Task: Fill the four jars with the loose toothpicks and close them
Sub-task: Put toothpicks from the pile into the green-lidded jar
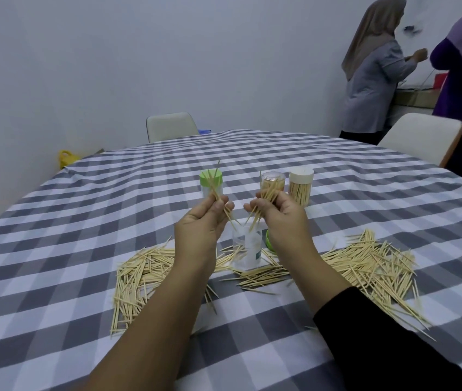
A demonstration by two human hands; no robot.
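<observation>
My left hand [203, 221] pinches a small bunch of toothpicks, and my right hand [279, 214] grips a thicker bunch. Both hover just above an open clear jar [248, 249] standing between my wrists; a few toothpick tips reach into its mouth. Its green lid [270, 240] lies beside it, partly hidden by my right wrist. Loose toothpicks lie in heaps at the left [142, 275] and right [376, 266]. Further back stand a jar with a green lid [211, 183], a clear-topped full jar [273, 184] and a white-lidded full jar [301, 189].
The table wears a grey-and-white checked cloth [83, 210]. White chairs stand at the far side [171, 127] and the right [422, 136]. Two people [376, 71] stand at the back right near a counter. A yellow bag [67, 158] sits by the wall.
</observation>
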